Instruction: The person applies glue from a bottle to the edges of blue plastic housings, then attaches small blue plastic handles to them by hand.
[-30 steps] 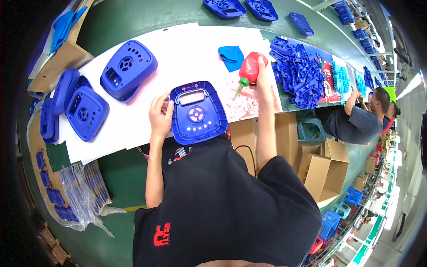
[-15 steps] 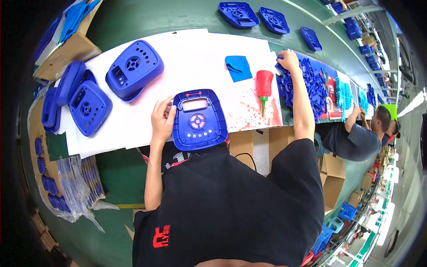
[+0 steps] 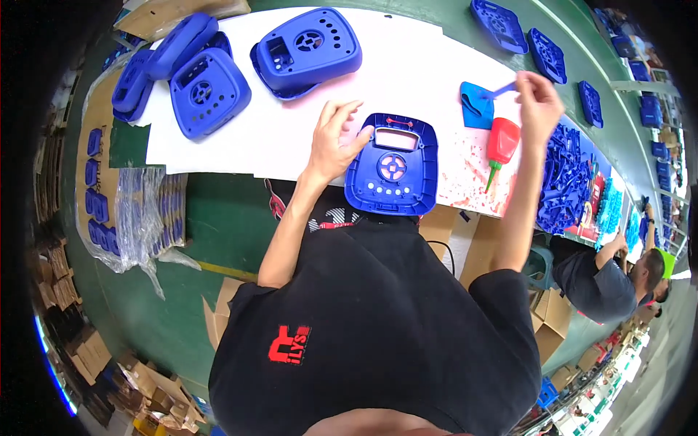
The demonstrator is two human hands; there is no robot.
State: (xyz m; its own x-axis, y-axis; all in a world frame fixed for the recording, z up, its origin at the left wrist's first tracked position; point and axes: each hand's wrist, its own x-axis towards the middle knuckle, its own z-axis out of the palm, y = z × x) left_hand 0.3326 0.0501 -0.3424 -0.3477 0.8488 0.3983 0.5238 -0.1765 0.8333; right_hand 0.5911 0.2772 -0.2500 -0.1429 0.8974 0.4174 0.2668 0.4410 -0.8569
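A blue plastic housing (image 3: 368,171) lies with its ribbed inside up at the table's near edge. It has a window, a round grille and a row of small holes; a small red piece (image 3: 399,122) spans its top. At its left edge my left hand (image 3: 333,145) is open, fingers apart, the thumb at the rim; whether it touches cannot be told. My right hand (image 3: 539,112) pinches a narrow blue plastic strip (image 3: 503,91) above the table. Under the strip's tip lies a folded blue cloth (image 3: 476,109), and a red squeeze bottle (image 3: 503,140) with green nozzle lies beside it.
More blue housings (image 3: 309,62) lie at the far left on white paper (image 3: 407,43). Right of my right arm is a heap of blue strips (image 3: 563,171). Blue shells (image 3: 498,27) sit on the green surface beyond. Another person (image 3: 600,280) works at far right.
My right hand has come up from the heap of blue strips with one strip in its fingers. My left hand has loosened from the housing's edge. The whole view has shifted.
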